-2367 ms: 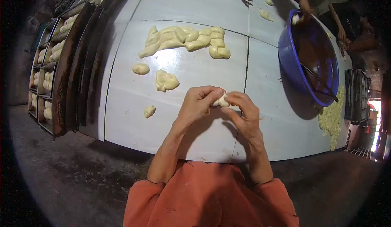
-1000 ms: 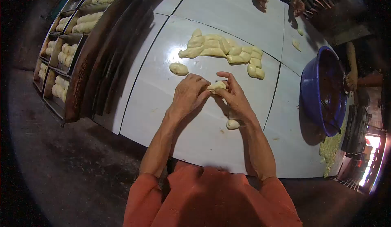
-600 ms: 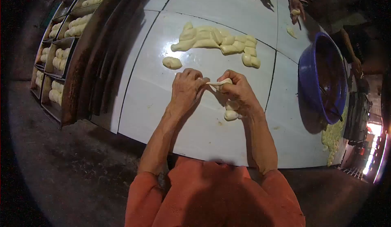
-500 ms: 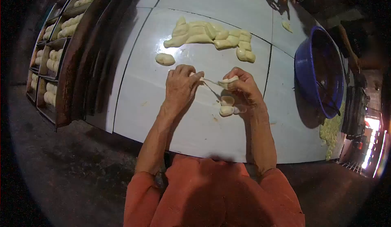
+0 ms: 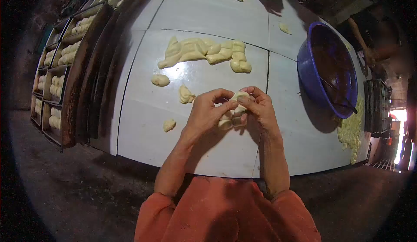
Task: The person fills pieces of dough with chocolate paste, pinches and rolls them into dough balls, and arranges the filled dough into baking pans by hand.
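My left hand (image 5: 207,110) and my right hand (image 5: 259,106) meet over the white table (image 5: 143,107), both pinching one small pale dough piece (image 5: 238,98) between the fingertips. More dough lumps (image 5: 226,122) sit just under my hands on the table. To the left lie three small dough bits (image 5: 186,94), (image 5: 160,80), (image 5: 169,125). A long heap of cut dough pieces (image 5: 204,53) stretches across the table beyond my hands.
A big blue basin (image 5: 306,64) with a utensil inside stands at the right. Yellowish dough scraps (image 5: 350,129) lie at the table's right edge. Trays of shaped dough (image 5: 61,59) fill a rack at the left. Another person's arm (image 5: 360,38) is at the far right.
Half a second ago my hands were apart, stretching a thin strand of dough between them. Now they are together again, folded on the piece. The view has shifted slightly.
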Available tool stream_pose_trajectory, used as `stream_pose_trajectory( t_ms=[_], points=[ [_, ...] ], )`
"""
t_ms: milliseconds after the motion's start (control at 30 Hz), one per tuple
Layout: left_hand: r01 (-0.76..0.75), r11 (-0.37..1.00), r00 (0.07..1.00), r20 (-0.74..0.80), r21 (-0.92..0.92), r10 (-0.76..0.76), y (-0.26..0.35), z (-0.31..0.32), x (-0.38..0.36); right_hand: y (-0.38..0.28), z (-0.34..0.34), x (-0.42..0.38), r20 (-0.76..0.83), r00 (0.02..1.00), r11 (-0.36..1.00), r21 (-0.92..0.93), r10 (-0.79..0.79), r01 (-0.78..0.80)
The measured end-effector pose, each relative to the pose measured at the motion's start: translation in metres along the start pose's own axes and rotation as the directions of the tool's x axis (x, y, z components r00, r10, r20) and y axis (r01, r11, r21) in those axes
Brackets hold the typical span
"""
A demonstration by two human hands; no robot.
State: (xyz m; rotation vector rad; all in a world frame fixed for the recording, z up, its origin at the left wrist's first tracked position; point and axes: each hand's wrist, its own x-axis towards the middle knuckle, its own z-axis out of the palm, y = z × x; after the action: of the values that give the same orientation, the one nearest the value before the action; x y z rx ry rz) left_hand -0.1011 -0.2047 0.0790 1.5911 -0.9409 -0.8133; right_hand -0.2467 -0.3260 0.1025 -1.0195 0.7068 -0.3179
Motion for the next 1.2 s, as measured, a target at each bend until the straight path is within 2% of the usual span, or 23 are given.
stream_pose_trajectory(
  t_ms=[67, 133, 167, 233, 267, 333, 367, 400, 433, 467, 567, 600, 733, 800, 833, 867, 900, 933, 1000, 1033, 1133, 1167, 1200],
  points=[
    [0.112, 0.966, 0.994, 0.007, -0.233, -0.113, 0.005, 0.017, 0.001, 0.004, -0.017, -0.002, -0.09, 0.994, 0.973, -0.225, -0.069, 0.047],
    [0.216, 0.962, 0.972, 0.124, -0.165, -0.197, 0.012, 0.027, 0.003, 0.01, -0.023, -0.01, -0.244, 0.904, 0.865, -0.454, -0.352, 0.214],
    [0.195, 0.966, 0.973, 0.16, -0.169, -0.169, 0.015, 0.04, 0.004, 0.008, -0.033, -0.013, -0.275, 0.884, 0.858, -0.464, -0.377, 0.221],
    [-0.001, 0.988, 0.99, -0.137, -0.151, -0.02, 0.017, 0.071, 0.005, 0.001, -0.053, -0.021, -0.124, 0.784, 0.631, -0.675, -0.609, 0.383],
    [-0.218, 0.973, 0.956, -0.185, 0.08, 0.229, 0.0, 0.083, 0.013, -0.002, -0.055, -0.028, -0.222, 0.829, 0.769, -0.548, -0.513, 0.329],
    [-0.42, 0.908, 0.87, -0.281, 0.007, 0.405, 0.021, 0.106, 0.023, -0.014, -0.057, -0.041, -0.231, 0.786, 0.712, -0.616, -0.573, 0.337],
    [-0.513, 0.847, 0.843, -0.27, -0.139, 0.466, 0.029, 0.124, 0.028, -0.014, -0.058, -0.044, -0.263, 0.781, 0.788, -0.45, -0.567, 0.42],
    [-0.579, 0.764, 0.813, -0.266, -0.283, 0.518, 0.037, 0.141, 0.033, -0.027, -0.054, -0.056, -0.26, 0.863, 0.896, -0.019, -0.433, 0.444],
    [-0.528, 0.838, 0.848, -0.14, -0.137, 0.511, 0.042, 0.152, 0.031, -0.029, -0.057, -0.062, -0.239, 0.878, 0.882, 0.131, -0.415, 0.453],
    [-0.551, 0.735, 0.834, -0.236, -0.396, 0.498, 0.032, 0.179, 0.035, -0.033, -0.064, -0.067, -0.213, 0.894, 0.851, 0.282, -0.395, 0.443],
    [-0.518, 0.78, 0.853, -0.143, -0.352, 0.502, 0.053, 0.202, 0.038, -0.051, -0.093, -0.077, -0.158, 0.893, 0.773, 0.452, -0.421, 0.445],
    [-0.424, 0.816, 0.896, -0.054, -0.393, 0.44, 0.054, 0.211, 0.039, -0.061, -0.106, -0.079, -0.193, 0.889, 0.842, 0.289, -0.414, 0.455],
    [0.008, 0.872, 0.94, 0.302, -0.49, 0.161, 0.045, 0.205, 0.03, -0.117, -0.17, -0.047, -0.435, 0.699, 0.806, -0.117, -0.567, 0.58],
    [0.03, 0.922, 0.938, 0.328, -0.386, 0.107, 0.034, 0.185, 0.029, -0.144, -0.224, -0.037, -0.36, 0.763, 0.817, -0.446, -0.538, 0.365],
    [0.058, 0.959, 0.938, 0.343, -0.278, 0.043, 0.03, 0.176, 0.031, -0.154, -0.248, -0.026, -0.353, 0.766, 0.817, -0.444, -0.537, 0.368],
    [0.072, 0.97, 0.966, 0.258, -0.233, -0.009, 0.038, 0.168, 0.032, -0.16, -0.27, -0.013, -0.32, 0.849, 0.778, -0.609, -0.42, 0.155],
    [0.084, 0.97, 0.975, 0.219, -0.228, -0.033, 0.035, 0.161, 0.033, -0.158, -0.284, -0.002, -0.317, 0.905, 0.665, -0.745, -0.284, -0.052],
    [0.093, 0.971, 0.982, 0.178, -0.222, -0.054, 0.031, 0.156, 0.035, -0.152, -0.291, 0.007, -0.315, 0.906, 0.666, -0.744, -0.285, -0.049],
    [0.089, 0.97, 0.986, 0.161, -0.226, -0.053, 0.03, 0.15, 0.035, -0.142, -0.298, 0.024, -0.155, 0.964, 0.193, -0.975, -0.216, -0.113],
    [0.088, 0.969, 0.988, 0.146, -0.231, -0.055, 0.029, 0.148, 0.034, -0.138, -0.298, 0.033, -0.092, 0.991, 0.056, -0.995, -0.093, -0.087],
    [0.113, 0.979, 0.975, 0.209, -0.168, -0.076, 0.03, 0.142, 0.031, -0.138, -0.296, 0.03, -0.068, 0.996, 0.178, -0.981, 0.065, -0.079],
    [0.144, 0.966, 0.971, 0.22, -0.215, -0.096, 0.031, 0.142, 0.029, -0.143, -0.292, 0.026, -0.103, 0.995, 0.284, -0.953, 0.006, -0.1],
    [0.141, 0.966, 0.972, 0.217, -0.218, -0.093, 0.03, 0.143, 0.03, -0.145, -0.294, 0.023, -0.1, 0.995, 0.281, -0.955, 0.005, -0.098]
  ],
)
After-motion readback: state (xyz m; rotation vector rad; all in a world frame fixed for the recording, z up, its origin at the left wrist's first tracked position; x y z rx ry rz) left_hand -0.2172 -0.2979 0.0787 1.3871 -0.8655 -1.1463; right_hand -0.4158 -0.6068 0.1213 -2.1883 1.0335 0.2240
